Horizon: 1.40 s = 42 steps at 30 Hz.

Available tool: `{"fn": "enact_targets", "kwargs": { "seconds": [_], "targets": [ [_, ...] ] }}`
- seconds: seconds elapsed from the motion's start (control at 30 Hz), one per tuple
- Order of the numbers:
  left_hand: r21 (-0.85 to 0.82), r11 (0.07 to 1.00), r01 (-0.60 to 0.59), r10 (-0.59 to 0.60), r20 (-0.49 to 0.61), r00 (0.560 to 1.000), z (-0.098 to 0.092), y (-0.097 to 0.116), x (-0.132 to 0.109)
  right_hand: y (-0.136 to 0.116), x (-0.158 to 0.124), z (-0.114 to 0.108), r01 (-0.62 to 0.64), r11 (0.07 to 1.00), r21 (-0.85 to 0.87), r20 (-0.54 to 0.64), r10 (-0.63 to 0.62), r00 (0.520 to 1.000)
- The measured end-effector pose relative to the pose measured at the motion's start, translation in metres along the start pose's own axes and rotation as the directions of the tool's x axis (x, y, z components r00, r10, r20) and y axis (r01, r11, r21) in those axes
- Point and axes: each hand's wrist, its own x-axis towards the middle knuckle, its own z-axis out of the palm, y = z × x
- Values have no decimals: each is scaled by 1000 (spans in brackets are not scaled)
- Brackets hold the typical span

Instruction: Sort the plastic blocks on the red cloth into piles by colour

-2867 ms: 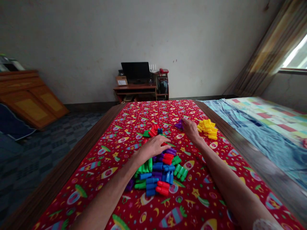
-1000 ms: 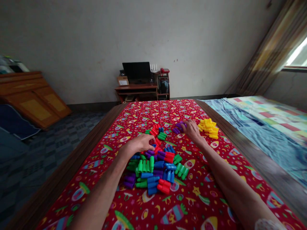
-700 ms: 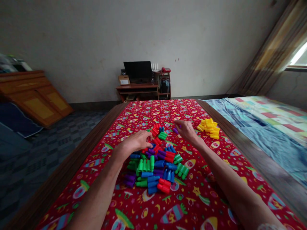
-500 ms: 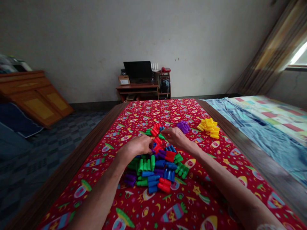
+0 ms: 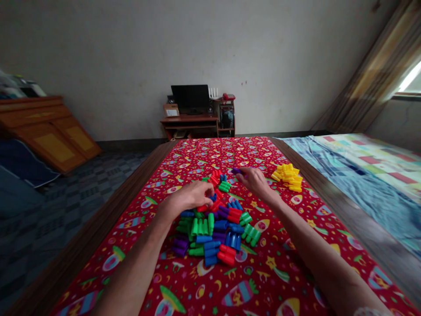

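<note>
Over the far left part of a mixed pile of plastic toy blocks (image 5: 204, 227), my left hand (image 5: 194, 195) is curved, its fingers and thumb apart. A blue block (image 5: 214, 197) and red blocks (image 5: 217, 204) lie by its fingertips; I see nothing held in it. Farther right, my right hand (image 5: 254, 179) pinches a purple block (image 5: 236, 170) at its fingertips. That hand covers the spot of the purple heap. The blocks look like short joined tubes in green, blue, red and purple. A green block (image 5: 225, 186) lies between the hands.
A separate heap of yellow blocks (image 5: 287, 176) lies right of my right hand. The red patterned cloth (image 5: 237, 281) covers the table, whose dark wooden edge (image 5: 296, 175) shows at right. A bed (image 5: 362, 175) stands beside it; a desk (image 5: 190, 119) with a monitor is beyond.
My right hand has moved from the far end of the mixed pile rightward to the purple heap, and a purple block now shows in its fingers. My left hand has shifted slightly and its fingers have opened.
</note>
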Motion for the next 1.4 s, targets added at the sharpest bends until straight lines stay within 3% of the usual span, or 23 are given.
{"fn": "enact_targets", "kwargs": {
  "seconds": [0.1,0.23,0.33,0.43,0.5,0.57,0.63,0.7,0.77,0.87,0.93,1.03,1.13,1.27,1.4],
  "targets": [
    [63,998,-18,5,192,981,11,12,-3,26,2,-5,-92,976,-198,36,101,994],
    [125,992,-26,2,186,982,23,26,-6,44,0,-1,-160,940,-302,89,195,977],
    [191,980,-57,28,150,988,24,25,-6,53,-1,4,-196,938,-287,45,218,975],
    [180,979,-93,77,93,993,19,18,-2,51,4,0,-191,968,-164,-116,173,978],
    [64,993,-95,96,-17,995,14,14,3,39,7,-5,-128,991,-29,-138,123,983],
    [-89,991,-96,77,-195,978,10,11,8,18,9,-9,-34,986,166,-7,36,999],
    [-194,974,-116,44,-339,940,9,10,13,-8,8,-10,42,920,389,149,-108,983],
    [-234,962,-138,37,-391,920,11,11,16,-29,6,-9,75,851,519,211,-213,954],
    [-234,960,-156,51,-399,915,12,10,17,-38,5,-7,80,844,530,223,-229,948],
    [-232,957,-173,58,-431,900,13,7,17,-26,8,-7,-1,913,408,170,-75,983],
    [-223,958,-181,63,-450,891,11,4,16,-3,11,-8,-103,961,257,33,98,995],
    [-179,969,-167,71,-447,892,6,3,12,35,9,-9,-273,962,-27,-144,266,953],
    [-130,980,-151,80,-440,894,2,5,9,57,1,-9,-376,890,-258,-47,377,925],
    [-84,986,-145,95,-434,896,-2,5,7,56,-5,-14,-324,868,-376,108,388,915],
    [-92,990,-111,64,-408,911,-8,0,-10,44,-2,-25,-289,872,-396,84,348,934]
  ]
}}
